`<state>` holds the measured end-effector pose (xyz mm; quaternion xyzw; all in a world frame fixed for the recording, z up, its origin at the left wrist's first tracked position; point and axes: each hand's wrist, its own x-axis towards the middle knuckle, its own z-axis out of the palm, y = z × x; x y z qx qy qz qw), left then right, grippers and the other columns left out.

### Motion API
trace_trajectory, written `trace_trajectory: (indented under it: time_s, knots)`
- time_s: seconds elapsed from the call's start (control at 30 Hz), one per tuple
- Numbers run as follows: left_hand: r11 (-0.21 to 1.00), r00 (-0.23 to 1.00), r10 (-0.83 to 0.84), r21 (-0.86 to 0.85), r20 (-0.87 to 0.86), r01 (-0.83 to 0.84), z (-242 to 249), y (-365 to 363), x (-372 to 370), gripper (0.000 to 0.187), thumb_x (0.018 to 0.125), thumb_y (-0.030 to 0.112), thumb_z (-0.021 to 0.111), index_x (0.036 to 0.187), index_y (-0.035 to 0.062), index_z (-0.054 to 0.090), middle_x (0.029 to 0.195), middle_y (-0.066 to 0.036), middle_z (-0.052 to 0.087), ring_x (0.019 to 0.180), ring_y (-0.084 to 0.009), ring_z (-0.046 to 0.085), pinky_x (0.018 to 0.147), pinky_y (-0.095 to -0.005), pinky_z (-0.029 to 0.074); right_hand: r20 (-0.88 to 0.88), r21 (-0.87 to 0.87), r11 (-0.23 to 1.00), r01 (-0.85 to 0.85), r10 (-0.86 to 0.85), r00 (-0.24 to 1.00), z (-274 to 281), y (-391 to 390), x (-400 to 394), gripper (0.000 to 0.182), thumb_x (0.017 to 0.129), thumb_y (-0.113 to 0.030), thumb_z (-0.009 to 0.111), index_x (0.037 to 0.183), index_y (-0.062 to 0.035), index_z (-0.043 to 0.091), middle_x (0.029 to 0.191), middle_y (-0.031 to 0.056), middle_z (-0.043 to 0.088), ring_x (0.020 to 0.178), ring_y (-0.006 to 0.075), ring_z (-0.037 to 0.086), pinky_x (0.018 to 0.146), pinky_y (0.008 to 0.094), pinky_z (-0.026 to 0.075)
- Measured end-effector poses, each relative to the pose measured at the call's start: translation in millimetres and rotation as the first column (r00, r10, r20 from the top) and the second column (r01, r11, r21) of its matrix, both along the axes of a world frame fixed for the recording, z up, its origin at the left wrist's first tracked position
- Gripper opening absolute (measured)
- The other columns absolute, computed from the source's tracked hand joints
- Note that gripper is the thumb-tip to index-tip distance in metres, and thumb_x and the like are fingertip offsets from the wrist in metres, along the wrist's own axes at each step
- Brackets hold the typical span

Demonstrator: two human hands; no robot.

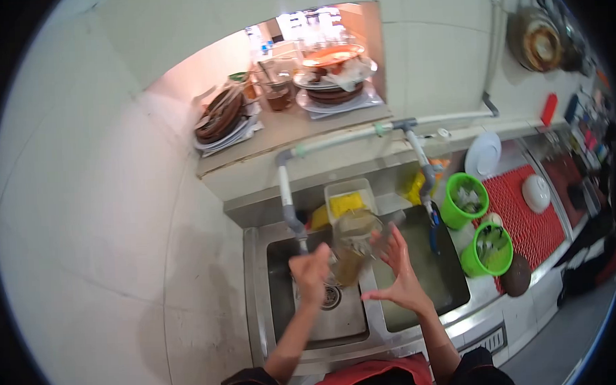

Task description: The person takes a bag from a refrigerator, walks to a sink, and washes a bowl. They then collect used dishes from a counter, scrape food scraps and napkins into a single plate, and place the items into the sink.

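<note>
My left hand (pixel 311 277) is over the left sink basin (pixel 340 324), beside the tap pipe; its fingers are smeared by motion, and what they hold, if anything, cannot be made out. To its right, my right hand (pixel 402 277) is spread with thumb and fingers apart, above the divider and the right basin (pixel 426 283), which holds cloudy water. Between the hands, blurred glassware (pixel 356 242) with a brownish tint hangs over the divider. A pale tub with a yellow sponge (pixel 346 203) sits behind the glassware.
Stacked dirty plates (pixel 332 95) and brown dishes (pixel 220 119) fill the ledge above. Pipes (pixel 340 138) run below it. On the right are green baskets (pixel 464 200) with utensils, a red mat (pixel 520 236), a white bowl (pixel 536 193) and a white plate (pixel 483 155). Pans (pixel 537 42) hang on the wall.
</note>
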<state>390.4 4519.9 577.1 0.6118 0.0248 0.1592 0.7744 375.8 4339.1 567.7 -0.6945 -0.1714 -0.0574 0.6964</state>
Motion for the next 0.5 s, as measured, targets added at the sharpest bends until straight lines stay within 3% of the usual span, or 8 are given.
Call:
trace_trajectory:
  time_s: [0.07,0.13,0.2,0.27,0.3,0.37,0.43,0.5]
  knots:
    - [0.98,0.988,-0.142,-0.15,-0.058,0.132,-16,-35,-33,0.047,0.082,0.021,0.061,0.042,0.0081,0.041,0.044,0.006,0.036,0.041,-0.0037,0.03,0.04,-0.0229,0.021,-0.039,0.059,0.995,0.085,-0.083,0.996,-10,-12,-25,0.113,0.049,-0.02,0.088,0.137,-0.0091,0.017,0.123,0.0133,0.042,0.116,0.0254,0.043,0.096,0.0399,0.037]
    - [0.942,0.943,-0.333,-0.052,-0.011,0.332,-11,-75,-61,0.046,0.085,0.022,0.058,0.044,0.0057,0.046,0.042,0.003,0.036,0.041,-0.005,0.034,0.04,-0.0238,0.023,-0.14,0.158,0.973,0.166,-0.144,0.98,-11,-39,-49,0.108,0.047,-0.016,0.087,0.133,-0.0063,0.023,0.12,0.012,0.043,0.112,0.0237,0.046,0.094,0.0382,0.039]
    - [0.704,0.731,-0.662,0.2,-0.162,0.682,11,-97,-56,0.035,0.086,0.02,0.051,0.055,0.0042,0.051,0.052,-0.004,0.049,0.05,-0.0104,0.048,0.049,-0.0261,0.038,-0.135,0.127,0.94,0.317,-0.301,0.944,-5,-82,-71,0.104,0.046,-0.014,0.086,0.131,-0.0057,0.026,0.117,0.0114,0.044,0.109,0.023,0.048,0.091,0.0368,0.042]
    - [0.71,0.711,-0.68,0.404,0.179,0.577,21,-125,-22,0.027,0.088,0.024,0.048,0.071,0.0043,0.057,0.072,-0.008,0.057,0.071,-0.0168,0.056,0.066,-0.0285,0.044,-0.115,-0.003,0.906,0.422,-0.42,0.9,5,-138,-88,0.102,0.047,-0.015,0.085,0.13,-0.0065,0.026,0.118,0.0107,0.044,0.107,0.0238,0.049,0.089,0.0364,0.043]
    - [0.695,0.74,-0.648,0.538,0.181,0.477,38,-119,8,0.025,0.089,0.027,0.047,0.081,0.0058,0.056,0.087,-0.009,0.058,0.085,-0.0205,0.055,0.078,-0.0313,0.043,-0.098,-0.041,0.856,0.515,-0.517,0.851,20,-162,-95,0.102,0.048,-0.018,0.085,0.131,-0.0064,0.026,0.117,0.0097,0.043,0.107,0.0234,0.048,0.09,0.0367,0.042]
    - [0.883,0.832,-0.325,0.459,0.449,0.098,46,-92,87,0.02,0.089,0.023,0.051,0.082,0.004,0.054,0.085,-0.008,0.058,0.084,-0.0202,0.055,0.077,-0.0324,0.043,0.007,-0.059,0.773,0.632,-0.633,0.775,28,-231,-106,0.101,0.052,-0.024,0.083,0.132,-0.0058,0.025,0.121,0.0088,0.04,0.113,0.0227,0.043,0.094,0.0364,0.039]
    - [0.746,0.822,0.047,0.527,0.568,-0.407,59,-49,174,0.019,0.088,0.021,0.052,0.085,0.0032,0.056,0.083,-0.009,0.059,0.081,-0.022,0.056,0.076,-0.0339,0.043,0.119,-0.087,0.686,0.722,-0.713,0.691,28,-312,-113,0.098,0.056,-0.028,0.082,0.133,-0.0044,0.026,0.123,0.0088,0.039,0.115,0.0221,0.041,0.096,0.0336,0.037]
    - [0.651,0.843,0.226,0.569,0.488,-0.503,56,7,272,0.029,0.087,0.029,0.054,0.093,0.0006,0.06,0.088,-0.013,0.063,0.085,-0.026,0.058,0.079,-0.0345,0.043,0.154,-0.064,0.613,0.788,-0.774,0.615,30,-379,-111,0.093,0.059,-0.02,0.08,0.132,-0.0034,0.025,0.123,0.0099,0.039,0.114,0.023,0.042,0.095,0.0345,0.038]
